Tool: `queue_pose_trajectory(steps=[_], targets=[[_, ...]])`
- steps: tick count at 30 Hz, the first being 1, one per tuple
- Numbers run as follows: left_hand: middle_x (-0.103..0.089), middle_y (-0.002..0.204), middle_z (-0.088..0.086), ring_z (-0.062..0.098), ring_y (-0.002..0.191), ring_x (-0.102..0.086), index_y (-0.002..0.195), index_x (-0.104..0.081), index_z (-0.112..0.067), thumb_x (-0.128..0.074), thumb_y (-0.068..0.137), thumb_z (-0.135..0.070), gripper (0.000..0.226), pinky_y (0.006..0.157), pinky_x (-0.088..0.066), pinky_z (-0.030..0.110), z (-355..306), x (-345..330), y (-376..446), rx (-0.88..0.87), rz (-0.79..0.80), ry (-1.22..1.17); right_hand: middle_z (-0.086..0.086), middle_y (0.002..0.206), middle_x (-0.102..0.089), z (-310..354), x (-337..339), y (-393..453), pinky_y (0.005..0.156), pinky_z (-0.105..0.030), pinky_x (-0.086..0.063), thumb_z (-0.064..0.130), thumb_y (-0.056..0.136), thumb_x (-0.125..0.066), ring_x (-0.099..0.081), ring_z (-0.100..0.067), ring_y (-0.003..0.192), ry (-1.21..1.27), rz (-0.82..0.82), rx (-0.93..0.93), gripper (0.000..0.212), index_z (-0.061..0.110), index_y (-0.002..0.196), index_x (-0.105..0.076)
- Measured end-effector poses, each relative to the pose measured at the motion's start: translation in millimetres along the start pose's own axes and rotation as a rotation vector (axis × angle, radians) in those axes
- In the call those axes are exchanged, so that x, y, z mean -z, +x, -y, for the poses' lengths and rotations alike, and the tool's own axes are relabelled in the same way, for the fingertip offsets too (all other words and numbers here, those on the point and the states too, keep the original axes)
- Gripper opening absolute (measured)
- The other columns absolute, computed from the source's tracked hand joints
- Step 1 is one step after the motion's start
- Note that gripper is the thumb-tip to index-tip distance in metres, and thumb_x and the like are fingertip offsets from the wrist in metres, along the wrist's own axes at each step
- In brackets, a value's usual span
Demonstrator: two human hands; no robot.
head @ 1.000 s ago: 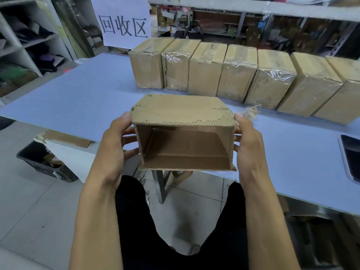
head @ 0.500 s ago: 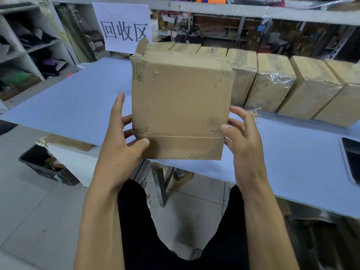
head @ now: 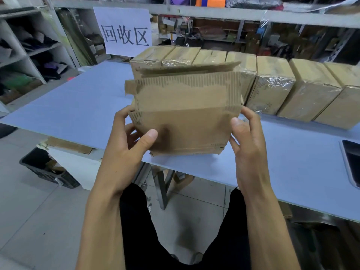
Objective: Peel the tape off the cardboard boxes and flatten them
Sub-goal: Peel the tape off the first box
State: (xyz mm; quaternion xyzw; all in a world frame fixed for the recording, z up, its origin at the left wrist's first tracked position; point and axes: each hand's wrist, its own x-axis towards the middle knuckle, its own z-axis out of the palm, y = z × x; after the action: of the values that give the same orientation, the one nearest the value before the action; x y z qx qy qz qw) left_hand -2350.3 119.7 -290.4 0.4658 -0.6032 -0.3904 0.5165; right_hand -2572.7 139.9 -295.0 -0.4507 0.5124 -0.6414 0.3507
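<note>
At nine o'clock the left hand [head: 126, 151] grips the torn brown cardboard box [head: 185, 114], thumb pressed on its front; at three o'clock the right hand [head: 247, 139] grips its other edge, above the pale blue table [head: 78, 106]. Tape-wrapped boxes [head: 272, 84] line twelve to two o'clock.

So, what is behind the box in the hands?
Behind the held box a row of taped boxes stands on the table. The held box covers parts of the leftmost ones.
</note>
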Motion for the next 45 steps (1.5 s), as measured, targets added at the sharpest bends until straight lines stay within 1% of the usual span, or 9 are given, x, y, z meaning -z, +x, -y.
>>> queue_pose_trajectory(steps=[3, 7, 13, 15, 20, 25, 31, 38, 45], targets=[[-0.070, 0.113, -0.010, 0.003, 0.106, -0.064, 0.128, -0.050, -0.029, -0.066, 0.090, -0.033, 0.042, 0.082, -0.049, 0.012, -3, -3, 1, -0.038, -0.034, -0.066, 0.011, 0.111, -0.067, 1, 0, 0, 0.105, -0.039, -0.045, 0.046, 0.093, -0.052, -0.062, -0.011, 0.109, 0.079, 0.005, -0.012, 0.028, 0.025, 0.112, -0.058], [-0.065, 0.096, -0.011, 0.015, 0.092, -0.058, 0.110, -0.056, -0.029, -0.059, 0.085, -0.057, 0.037, 0.099, -0.047, 0.047, -4, 0, 3, -0.044, -0.089, -0.137, 0.008, 0.105, -0.065, 4, 1, 1, 0.099, -0.034, -0.049, 0.049, 0.093, -0.047, -0.063, -0.012, 0.106, 0.188, -0.036, -0.047, 0.027, 0.025, 0.099, -0.058], [-0.047, 0.077, -0.014, 0.011, 0.075, -0.043, 0.080, -0.053, -0.028, -0.059, 0.078, -0.072, 0.045, 0.088, -0.042, 0.039, -13, -4, 1, -0.009, -0.160, -0.299, 0.011, 0.081, -0.062, 13, -3, -2, 0.097, -0.040, -0.053, 0.058, 0.088, -0.050, -0.065, -0.012, 0.088, 0.276, -0.168, -0.122, 0.035, 0.027, 0.075, -0.058], [-0.046, 0.074, -0.015, 0.008, 0.071, -0.042, 0.078, -0.054, -0.030, -0.062, 0.072, -0.079, 0.050, 0.085, -0.041, 0.039, -16, -8, 0, 0.022, -0.172, -0.310, 0.010, 0.081, -0.058, 15, -5, -2, 0.093, -0.039, -0.053, 0.059, 0.090, -0.052, -0.063, -0.011, 0.085, 0.270, -0.224, -0.128, 0.036, 0.025, 0.077, -0.056], [-0.050, 0.078, -0.013, 0.012, 0.076, -0.046, 0.078, -0.049, -0.026, -0.058, 0.076, -0.057, 0.033, 0.082, -0.039, 0.039, -17, -13, 0, 0.002, -0.164, -0.235, 0.009, 0.082, -0.062, 18, -5, -3, 0.090, -0.036, -0.049, 0.051, 0.088, -0.057, -0.063, -0.011, 0.086, 0.246, -0.235, -0.146, 0.031, 0.021, 0.084, -0.059], [-0.070, 0.102, -0.001, 0.019, 0.102, -0.062, 0.107, -0.068, -0.019, -0.057, 0.079, -0.036, 0.035, 0.104, -0.046, 0.046, -12, -7, 4, -0.058, -0.039, -0.214, 0.007, 0.085, -0.059, 17, 5, -2, 0.099, -0.036, -0.045, 0.032, 0.080, -0.055, -0.057, -0.015, 0.089, 0.377, -0.112, -0.134, 0.012, 0.021, 0.085, -0.053], [-0.073, 0.115, 0.000, 0.022, 0.117, -0.064, 0.120, -0.071, -0.023, -0.048, 0.088, 0.004, 0.048, 0.109, -0.045, 0.047, -5, -1, 7, -0.075, -0.029, -0.154, 0.007, 0.083, -0.061, 11, 13, 2, 0.095, -0.036, -0.040, 0.012, 0.075, -0.049, -0.055, -0.019, 0.090, 0.415, 0.035, -0.122, 0.022, 0.013, 0.097, -0.050], [-0.073, 0.118, -0.009, 0.011, 0.119, -0.064, 0.114, -0.071, -0.028, -0.041, 0.107, -0.027, 0.031, 0.107, -0.047, 0.046, -6, 0, 4, -0.026, -0.070, -0.098, -0.008, 0.110, -0.066, 7, 14, 4, 0.088, -0.034, -0.040, -0.002, 0.074, -0.051, -0.056, -0.025, 0.103, 0.345, 0.046, -0.091, 0.054, 0.007, 0.128, -0.052], [-0.072, 0.113, -0.017, 0.000, 0.110, -0.065, 0.115, -0.067, -0.030, -0.072, 0.079, -0.044, 0.039, 0.092, -0.050, 0.027, -15, -11, 1, 0.076, -0.065, 0.041, 0.010, 0.120, -0.069, 10, 8, 1, 0.083, -0.027, -0.047, -0.013, 0.083, -0.048, -0.062, -0.009, 0.100, 0.026, -0.011, -0.012, 0.062, 0.020, 0.135, -0.051]])
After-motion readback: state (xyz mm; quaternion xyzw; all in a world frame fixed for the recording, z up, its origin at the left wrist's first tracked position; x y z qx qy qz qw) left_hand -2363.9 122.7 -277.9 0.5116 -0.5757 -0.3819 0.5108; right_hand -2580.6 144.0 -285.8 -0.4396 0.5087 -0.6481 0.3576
